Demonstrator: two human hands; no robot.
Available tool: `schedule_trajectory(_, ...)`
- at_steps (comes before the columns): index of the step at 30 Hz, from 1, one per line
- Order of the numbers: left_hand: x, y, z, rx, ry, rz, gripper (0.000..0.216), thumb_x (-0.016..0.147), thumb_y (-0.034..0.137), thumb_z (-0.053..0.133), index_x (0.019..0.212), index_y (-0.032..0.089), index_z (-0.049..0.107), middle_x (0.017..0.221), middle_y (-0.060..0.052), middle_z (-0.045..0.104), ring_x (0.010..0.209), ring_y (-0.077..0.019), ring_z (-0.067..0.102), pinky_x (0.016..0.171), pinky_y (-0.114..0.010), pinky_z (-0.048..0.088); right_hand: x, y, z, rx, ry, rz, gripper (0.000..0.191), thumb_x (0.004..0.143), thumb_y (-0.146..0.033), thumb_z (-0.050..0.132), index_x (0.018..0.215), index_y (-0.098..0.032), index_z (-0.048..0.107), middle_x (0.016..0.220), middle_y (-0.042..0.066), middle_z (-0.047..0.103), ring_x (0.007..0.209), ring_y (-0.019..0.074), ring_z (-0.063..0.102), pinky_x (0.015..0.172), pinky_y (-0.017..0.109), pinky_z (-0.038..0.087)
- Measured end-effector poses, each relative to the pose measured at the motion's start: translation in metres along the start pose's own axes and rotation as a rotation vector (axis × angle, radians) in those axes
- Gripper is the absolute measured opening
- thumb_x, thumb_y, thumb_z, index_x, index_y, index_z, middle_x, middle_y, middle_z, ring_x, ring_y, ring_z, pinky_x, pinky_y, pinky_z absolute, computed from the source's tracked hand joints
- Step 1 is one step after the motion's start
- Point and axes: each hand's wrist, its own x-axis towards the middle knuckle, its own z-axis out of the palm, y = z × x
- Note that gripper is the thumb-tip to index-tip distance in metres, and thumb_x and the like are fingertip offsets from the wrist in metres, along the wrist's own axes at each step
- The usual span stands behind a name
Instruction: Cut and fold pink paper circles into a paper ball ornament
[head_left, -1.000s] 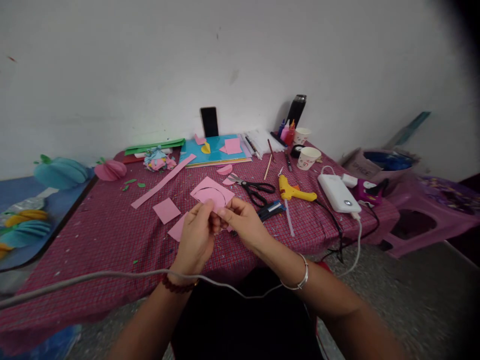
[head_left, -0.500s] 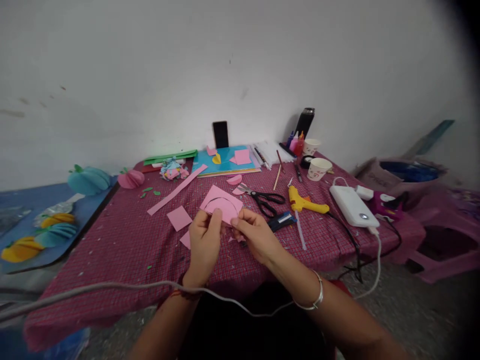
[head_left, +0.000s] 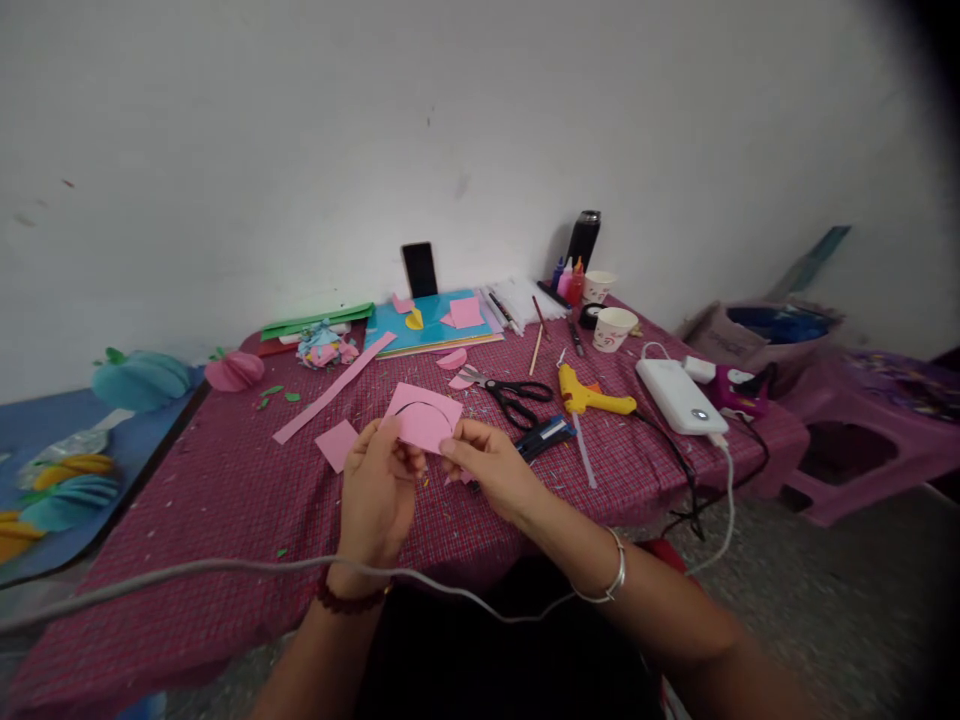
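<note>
A square of pink paper with a dark curved line drawn on it is held up between both hands above the table. My left hand pinches its left edge, and my right hand grips the lower right corner between thumb and fingers. Just beyond the right hand lie black-handled scissors with their blades pointing left. A dark blue stapler rests to the right of that hand. Left of the left hand, another pink paper square lies flat, with a long pink strip behind it.
A yellow glue gun and a white power bank lie on the right. Paper cups and a black flask stand behind. A phone leans on the wall. A pale cable crosses before my arms. Paper pumpkins sit left.
The view has swung slightly right. My left hand has turned and shifted its grip on the pink paper, showing more of its fingers; the right hand still holds its corner.
</note>
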Motion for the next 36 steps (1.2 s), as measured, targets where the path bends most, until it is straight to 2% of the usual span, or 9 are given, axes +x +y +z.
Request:
schedule_trajectory(4, -0.001, -0.003, 0.002, -0.042, 0.046, -0.02, 0.02, 0.07, 0.023, 0.072, 0.065, 0.016, 0.054, 0.052, 0.006, 0.057, 0.043, -0.0059, 0.049, 0.043, -0.017, 0.039, 0.0, 0.0, 0.0, -0.033, -0.013, 0.0, 0.029, 0.075, -0.042, 0.067, 0.063, -0.018, 0.055, 0.056, -0.004, 0.058, 0.048, 0.0073, 0.048, 0.049, 0.021, 0.037)
schedule_trajectory(8, -0.003, -0.01, 0.0, 0.039, 0.109, 0.103, 0.019, 0.071, 0.025, 0.071, 0.065, 0.018, 0.055, 0.05, 0.007, 0.056, 0.042, -0.0064, 0.048, 0.043, -0.018, 0.038, -0.001, -0.003, 0.001, -0.063, 0.009, -0.002, 0.031, 0.075, -0.04, 0.067, 0.059, -0.018, 0.052, 0.052, -0.005, 0.054, 0.045, 0.0065, 0.045, 0.048, 0.02, 0.036)
schedule_trajectory(11, -0.005, -0.018, -0.002, 0.181, 0.05, 0.102, 0.023, 0.07, 0.026, 0.072, 0.057, 0.017, 0.054, 0.045, 0.006, 0.051, 0.04, -0.0062, 0.044, 0.044, -0.019, 0.035, -0.001, -0.006, 0.0, -0.089, 0.016, 0.023, 0.032, 0.073, -0.039, 0.069, 0.057, -0.018, 0.05, 0.051, -0.006, 0.054, 0.044, 0.0064, 0.045, 0.047, 0.02, 0.036)
schedule_trajectory(15, -0.009, -0.025, 0.001, 0.298, -0.093, -0.003, 0.042, 0.072, 0.028, 0.07, 0.042, 0.017, 0.043, 0.04, 0.006, 0.04, 0.041, -0.0053, 0.037, 0.043, -0.02, 0.031, -0.001, -0.007, -0.003, -0.075, -0.022, 0.05, 0.033, 0.072, -0.041, 0.07, 0.056, -0.018, 0.051, 0.05, -0.006, 0.053, 0.044, 0.0062, 0.045, 0.047, 0.019, 0.036)
schedule_trajectory(21, -0.011, -0.013, 0.011, 0.077, -0.085, -0.324, 0.04, 0.073, 0.028, 0.065, 0.044, 0.018, 0.04, 0.037, 0.006, 0.037, 0.035, -0.0052, 0.032, 0.038, -0.019, 0.027, -0.002, -0.009, -0.008, 0.008, -0.117, 0.0, 0.039, 0.085, -0.049, 0.052, 0.066, -0.016, 0.061, 0.056, -0.001, 0.057, 0.051, 0.0088, 0.051, 0.052, 0.022, 0.04)
schedule_trajectory(24, -0.009, -0.007, 0.01, -0.016, -0.11, -0.483, 0.038, 0.076, 0.025, 0.06, 0.045, 0.018, 0.039, 0.036, 0.006, 0.036, 0.033, -0.0047, 0.028, 0.035, -0.018, 0.023, -0.003, -0.009, -0.01, -0.031, -0.143, -0.028, 0.038, 0.086, -0.047, 0.053, 0.067, -0.016, 0.061, 0.057, -0.002, 0.055, 0.05, 0.0082, 0.049, 0.051, 0.022, 0.039)
schedule_trajectory(27, -0.008, -0.005, 0.008, -0.069, -0.157, -0.54, 0.036, 0.078, 0.021, 0.057, 0.046, 0.018, 0.04, 0.037, 0.006, 0.036, 0.032, -0.0047, 0.029, 0.035, -0.018, 0.024, -0.003, -0.006, -0.011, -0.054, -0.135, -0.041, 0.033, 0.087, -0.043, 0.056, 0.066, -0.017, 0.057, 0.056, -0.004, 0.053, 0.048, 0.0072, 0.046, 0.049, 0.021, 0.037)
schedule_trajectory(32, -0.008, -0.013, 0.009, -0.021, -0.16, -0.464, 0.037, 0.071, 0.024, 0.064, 0.043, 0.018, 0.04, 0.035, 0.007, 0.034, 0.032, -0.0042, 0.026, 0.035, -0.018, 0.024, -0.003, -0.003, -0.008, -0.025, -0.093, -0.011, 0.034, 0.083, -0.042, 0.062, 0.06, -0.019, 0.05, 0.051, -0.006, 0.049, 0.046, 0.0068, 0.042, 0.048, 0.022, 0.034)
schedule_trajectory(36, -0.01, -0.025, 0.008, 0.122, -0.089, -0.21, 0.04, 0.07, 0.022, 0.066, 0.041, 0.018, 0.038, 0.036, 0.007, 0.033, 0.036, -0.0048, 0.029, 0.038, -0.019, 0.024, -0.004, -0.004, -0.004, -0.044, -0.075, 0.026, 0.032, 0.076, -0.042, 0.067, 0.06, -0.02, 0.05, 0.052, -0.006, 0.05, 0.046, 0.0073, 0.042, 0.047, 0.022, 0.033)
